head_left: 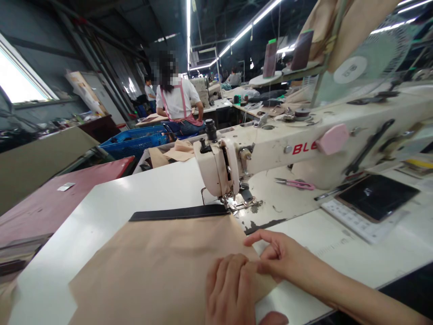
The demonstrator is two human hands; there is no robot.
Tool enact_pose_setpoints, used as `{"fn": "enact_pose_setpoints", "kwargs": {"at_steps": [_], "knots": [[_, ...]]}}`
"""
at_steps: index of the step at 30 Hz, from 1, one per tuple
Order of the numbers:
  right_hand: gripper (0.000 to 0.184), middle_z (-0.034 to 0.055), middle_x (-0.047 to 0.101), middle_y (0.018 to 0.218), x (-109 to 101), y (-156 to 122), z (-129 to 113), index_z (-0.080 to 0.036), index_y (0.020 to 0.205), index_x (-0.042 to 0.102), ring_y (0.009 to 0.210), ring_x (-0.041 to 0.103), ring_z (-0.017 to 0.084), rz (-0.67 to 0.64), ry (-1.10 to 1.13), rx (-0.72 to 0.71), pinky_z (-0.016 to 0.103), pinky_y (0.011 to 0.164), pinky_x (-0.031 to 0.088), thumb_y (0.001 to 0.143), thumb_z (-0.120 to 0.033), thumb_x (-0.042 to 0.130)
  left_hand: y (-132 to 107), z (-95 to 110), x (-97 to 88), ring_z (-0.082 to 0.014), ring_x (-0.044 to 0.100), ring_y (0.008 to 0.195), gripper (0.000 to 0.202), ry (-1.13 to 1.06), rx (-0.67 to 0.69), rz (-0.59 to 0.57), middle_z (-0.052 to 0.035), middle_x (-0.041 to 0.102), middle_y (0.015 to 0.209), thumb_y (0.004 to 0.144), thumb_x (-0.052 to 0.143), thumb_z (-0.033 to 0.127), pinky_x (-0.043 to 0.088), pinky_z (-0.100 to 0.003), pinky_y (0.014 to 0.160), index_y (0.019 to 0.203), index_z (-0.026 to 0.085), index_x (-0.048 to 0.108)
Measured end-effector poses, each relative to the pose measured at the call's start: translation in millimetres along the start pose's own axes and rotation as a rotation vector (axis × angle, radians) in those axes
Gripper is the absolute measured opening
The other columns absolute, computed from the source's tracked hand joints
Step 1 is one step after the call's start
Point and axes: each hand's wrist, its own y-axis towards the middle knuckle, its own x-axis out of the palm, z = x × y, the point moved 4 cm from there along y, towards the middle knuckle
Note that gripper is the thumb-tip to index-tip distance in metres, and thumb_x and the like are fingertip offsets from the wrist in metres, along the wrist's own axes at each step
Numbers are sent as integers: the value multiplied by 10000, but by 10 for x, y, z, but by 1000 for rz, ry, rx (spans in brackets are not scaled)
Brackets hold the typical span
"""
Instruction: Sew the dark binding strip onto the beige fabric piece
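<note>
A piece of beige fabric with a stitched black strip along its far edge lies on the white sewing table. The strip's right end reaches the presser foot area of the sewing machine. My left hand is closed over the fabric's right part, fingers together and bent, thumb partly out of view. Just beyond it my right hand holds the fabric's right edge between thumb and curled fingers, its index finger bent forward. The two hands overlap slightly, hiding part of the edge.
Pink-handled snips lie under the machine arm. To the right, a black phone-like slab rests on a white pad. Beyond the table are a blue crate and a seated person. A red-covered table stands left.
</note>
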Motion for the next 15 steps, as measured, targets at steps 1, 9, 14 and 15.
{"fn": "enact_pose_setpoints", "kwargs": {"at_steps": [1, 9, 14, 15], "knots": [[354, -128, 425, 408, 2, -3, -9, -130, 1007, 539, 382, 267, 51, -3, -3, 1, 186, 395, 157, 665, -147, 632, -14, 37, 43, -227, 573, 885, 459, 23, -19, 47, -71, 624, 930, 914, 263, 523, 338, -379, 868, 995, 187, 565], [384, -130, 417, 431, 25, -32, -26, -113, 1044, 504, 409, 250, 52, -18, 12, -21, 199, 417, 150, 675, -142, 606, -51, 158, 101, -182, 586, 683, 292, 113, 19, 426, -36, 631, 659, 863, 391, 73, 391, -352, 747, 679, 169, 597], [362, -132, 381, 456, 43, -50, -20, -124, 1064, 485, 419, 244, 58, -10, -7, -49, 192, 418, 177, 716, -154, 580, -10, 151, 84, -137, 601, 590, 240, 121, 179, 352, 21, 620, 570, 835, 500, 58, 403, -303, 723, 639, 171, 582], [356, -131, 379, 460, 45, -59, -13, -127, 1069, 484, 417, 246, 59, -10, -19, -55, 187, 415, 185, 725, -150, 573, -14, 139, 81, -133, 607, 589, 253, 120, 173, 370, 24, 615, 566, 854, 485, 69, 413, -300, 728, 644, 175, 577]]}}
